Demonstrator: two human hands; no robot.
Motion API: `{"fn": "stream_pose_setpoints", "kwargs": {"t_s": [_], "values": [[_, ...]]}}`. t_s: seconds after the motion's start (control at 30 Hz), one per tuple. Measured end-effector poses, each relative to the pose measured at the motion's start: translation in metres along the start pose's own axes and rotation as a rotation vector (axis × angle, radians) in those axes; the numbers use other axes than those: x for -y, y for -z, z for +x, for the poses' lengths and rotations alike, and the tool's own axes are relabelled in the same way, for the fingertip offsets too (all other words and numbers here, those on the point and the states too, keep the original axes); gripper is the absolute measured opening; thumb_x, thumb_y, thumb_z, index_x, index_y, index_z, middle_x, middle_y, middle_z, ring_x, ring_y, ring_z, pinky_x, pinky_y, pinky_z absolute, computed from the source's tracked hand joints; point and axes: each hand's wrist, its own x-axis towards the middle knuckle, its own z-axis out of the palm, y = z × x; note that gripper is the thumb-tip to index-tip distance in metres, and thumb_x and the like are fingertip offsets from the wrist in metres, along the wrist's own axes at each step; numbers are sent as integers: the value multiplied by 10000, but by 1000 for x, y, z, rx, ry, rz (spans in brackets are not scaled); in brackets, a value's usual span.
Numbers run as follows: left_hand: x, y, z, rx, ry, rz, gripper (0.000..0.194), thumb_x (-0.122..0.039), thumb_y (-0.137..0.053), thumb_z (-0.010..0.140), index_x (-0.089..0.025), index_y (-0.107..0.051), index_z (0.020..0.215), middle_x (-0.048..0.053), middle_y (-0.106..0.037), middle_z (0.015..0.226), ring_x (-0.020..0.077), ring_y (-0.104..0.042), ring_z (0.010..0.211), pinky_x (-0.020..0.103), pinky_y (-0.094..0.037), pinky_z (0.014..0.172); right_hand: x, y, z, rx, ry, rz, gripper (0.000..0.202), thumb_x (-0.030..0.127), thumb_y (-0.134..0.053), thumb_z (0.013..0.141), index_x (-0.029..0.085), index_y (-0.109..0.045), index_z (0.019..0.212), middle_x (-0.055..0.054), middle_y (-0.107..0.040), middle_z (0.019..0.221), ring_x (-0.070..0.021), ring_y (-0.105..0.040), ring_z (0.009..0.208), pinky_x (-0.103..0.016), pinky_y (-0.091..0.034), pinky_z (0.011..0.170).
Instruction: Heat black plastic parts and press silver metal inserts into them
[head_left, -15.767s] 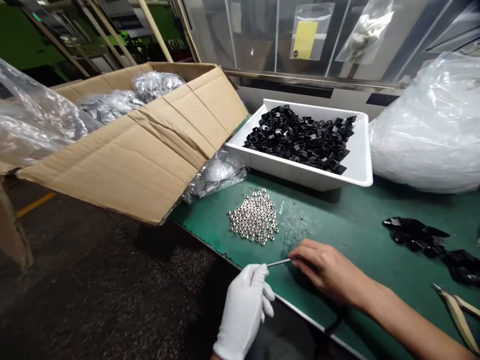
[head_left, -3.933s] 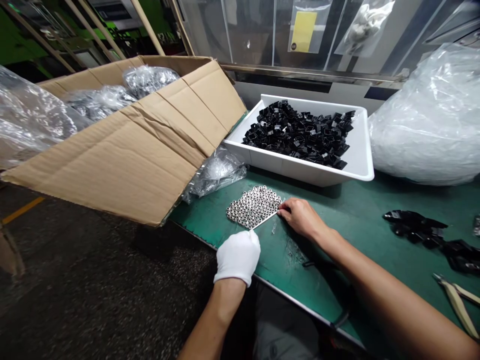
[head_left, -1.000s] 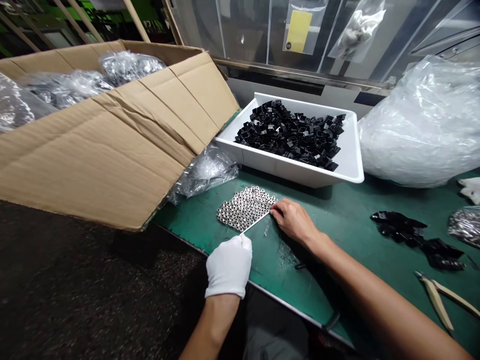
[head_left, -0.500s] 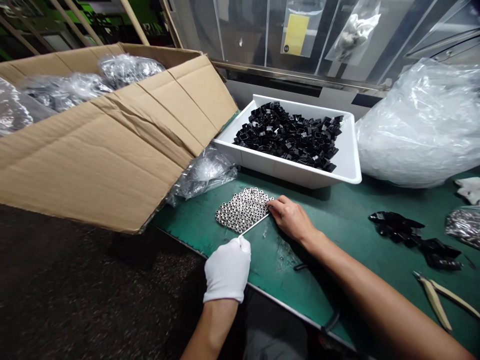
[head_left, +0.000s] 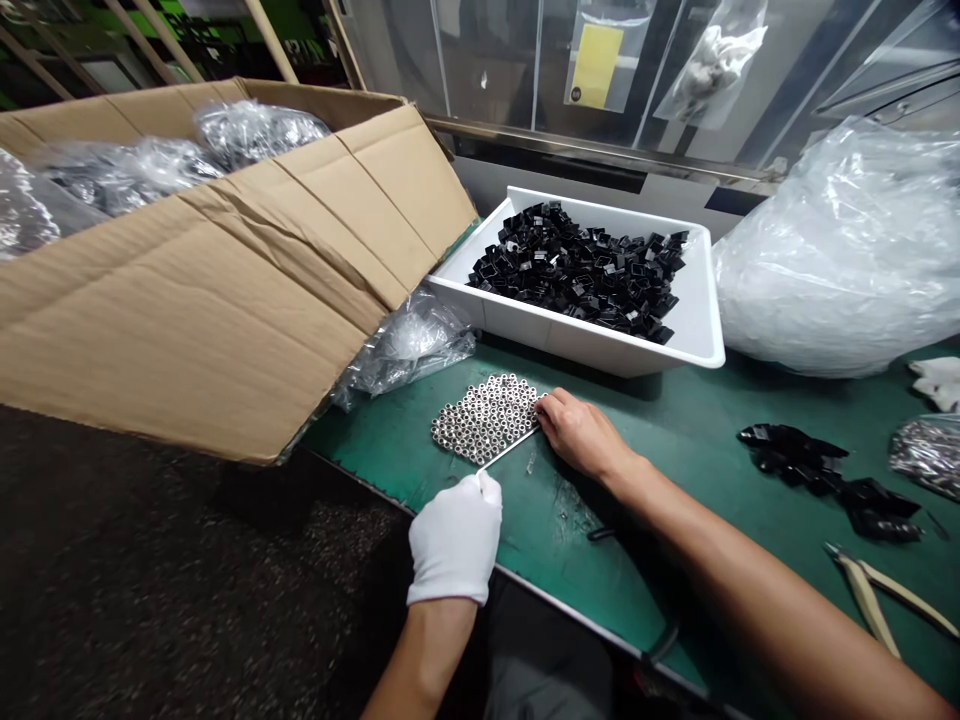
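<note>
My left hand (head_left: 455, 535), in a white glove, is closed round the near end of a thin pale rod (head_left: 510, 449). The rod slants up and right along the front edge of a flat pile of small silver metal rings (head_left: 486, 415) lying on the green table. At the rod's far end and the pile's right corner, my bare right hand (head_left: 579, 430) has its thumb and fingertips pinched together. What lies between those fingertips is too small and covered to tell. A crumpled clear plastic bag (head_left: 412, 345) lies behind the pile.
A white tray (head_left: 592, 345) of black plastic parts (head_left: 577, 270) stands behind. A cardboard box (head_left: 247, 300) with plastic bags fills the left. To the right are a large clear bag (head_left: 832, 260), loose black parts (head_left: 795, 455), pliers (head_left: 866, 600) and a bag of metal pieces (head_left: 926, 455).
</note>
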Motion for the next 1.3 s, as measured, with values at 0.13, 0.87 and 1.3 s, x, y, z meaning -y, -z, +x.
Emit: {"fn": "stream_pose_setpoints", "kwargs": {"t_s": [0.13,0.87,1.3], "values": [[0,-1,0,-10,0,-3,355,-216,-436,951,-122,-740,1107,192,-752,888,299,-739,825,368,-530,718,1,1,1,8,5,8,181,248,-442,1051,189,-599,983,-59,-630,985,-170,-595,782,-286,-328,647],[-7,-11,4,-96,-33,-34,374,-232,-406,954,-118,-751,1042,176,-754,875,273,-733,818,328,-514,712,2,-9,-16,-41,-250,209,172,259,-550,991,207,-710,1028,-35,-708,1042,-191,-653,986,-276,-463,860],[-16,-18,11,-130,16,-66,518,-327,-291,1000,-141,-755,863,158,-751,809,290,-737,797,358,-522,700,6,-12,-10,-76,-349,249,175,274,-566,995,176,-702,1044,-42,-707,1066,-191,-648,988,-373,-509,905]]}}
